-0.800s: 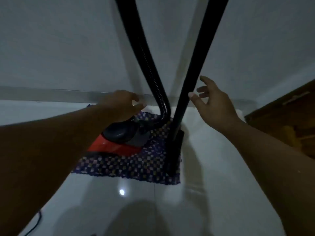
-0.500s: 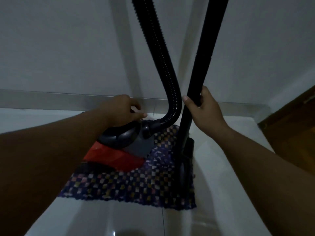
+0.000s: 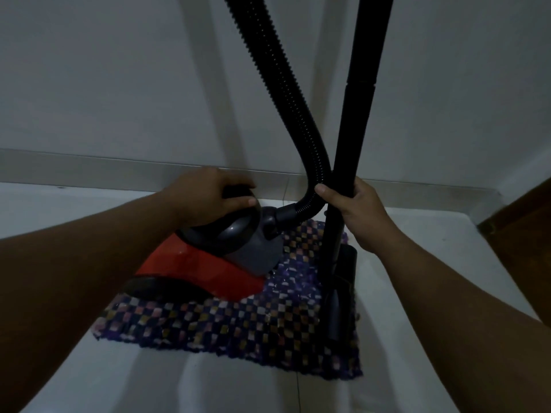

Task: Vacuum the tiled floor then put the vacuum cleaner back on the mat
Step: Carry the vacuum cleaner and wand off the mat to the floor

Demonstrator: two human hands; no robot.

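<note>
A: Where does the job stand?

B: The red-and-grey canister vacuum cleaner (image 3: 214,257) sits on the purple checked woven mat (image 3: 238,323) beside the wall. Whether the white tiled floor (image 3: 432,278) is vacuumed yet, I cannot tell.

A: And the hands?

B: The left hand (image 3: 205,198) curls round the dark top handle; the right hand (image 3: 351,210) wraps the upright black rigid tube (image 3: 354,129) — both gripping, so either lifting off or setting down.

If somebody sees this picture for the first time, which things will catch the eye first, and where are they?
The red and grey vacuum cleaner stands out at the centre, over a checkered mat on the white floor. The left hand grips its top handle, and the right hand holds the black tube. A ribbed black hose curves up from the cleaner's front.
</note>
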